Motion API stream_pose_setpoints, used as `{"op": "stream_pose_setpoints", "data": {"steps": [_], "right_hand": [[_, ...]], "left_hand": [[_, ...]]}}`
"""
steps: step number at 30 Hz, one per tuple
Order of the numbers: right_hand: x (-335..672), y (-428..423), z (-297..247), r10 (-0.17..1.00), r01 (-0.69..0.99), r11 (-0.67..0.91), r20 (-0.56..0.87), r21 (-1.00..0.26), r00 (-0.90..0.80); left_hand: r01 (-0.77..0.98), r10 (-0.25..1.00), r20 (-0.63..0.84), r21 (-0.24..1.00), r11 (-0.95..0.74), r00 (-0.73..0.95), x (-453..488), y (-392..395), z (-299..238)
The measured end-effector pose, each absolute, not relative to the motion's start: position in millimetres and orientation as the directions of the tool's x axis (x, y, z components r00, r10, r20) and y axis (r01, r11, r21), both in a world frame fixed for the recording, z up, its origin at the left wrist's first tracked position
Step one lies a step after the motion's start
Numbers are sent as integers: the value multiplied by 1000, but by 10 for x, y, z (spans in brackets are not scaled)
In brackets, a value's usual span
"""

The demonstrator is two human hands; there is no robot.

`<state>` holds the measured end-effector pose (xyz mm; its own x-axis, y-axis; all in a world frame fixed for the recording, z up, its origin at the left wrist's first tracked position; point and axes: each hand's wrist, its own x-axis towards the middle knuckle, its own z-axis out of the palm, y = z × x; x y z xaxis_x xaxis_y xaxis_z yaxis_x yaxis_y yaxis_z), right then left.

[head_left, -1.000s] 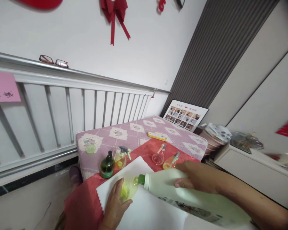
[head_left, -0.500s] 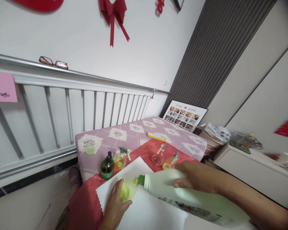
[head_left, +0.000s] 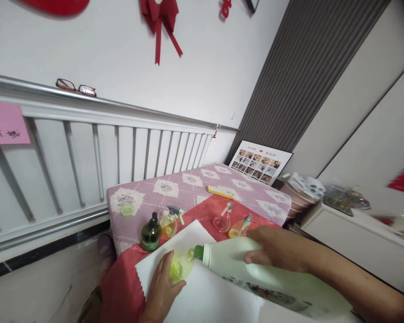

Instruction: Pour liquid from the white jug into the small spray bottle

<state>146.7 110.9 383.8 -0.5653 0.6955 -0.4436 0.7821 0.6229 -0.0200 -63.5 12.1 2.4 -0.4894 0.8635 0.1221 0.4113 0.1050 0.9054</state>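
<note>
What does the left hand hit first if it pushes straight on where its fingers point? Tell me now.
The left hand cups the small yellow-green bottle, so it meets that first; just beyond, probably the green spout of the white jug, though depth is unclear.

The white jug's (head_left: 256, 273) base runs off the bottom edge, and the shelf clutter (head_left: 346, 197) at right is blurred.

A home, red bow (head_left: 161, 20) on wall, family photo collage (head_left: 258, 162), patterned tablecloth (head_left: 188, 184)
</note>
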Motion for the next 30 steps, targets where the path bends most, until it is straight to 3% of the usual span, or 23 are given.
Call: {"op": "stream_pose_setpoints", "data": {"steps": [30], "right_hand": [[1448, 1079, 3852, 691, 775, 631, -436, -25, -577]], "left_hand": [[411, 882, 95, 904, 118, -462, -646, 104, 88]]}}
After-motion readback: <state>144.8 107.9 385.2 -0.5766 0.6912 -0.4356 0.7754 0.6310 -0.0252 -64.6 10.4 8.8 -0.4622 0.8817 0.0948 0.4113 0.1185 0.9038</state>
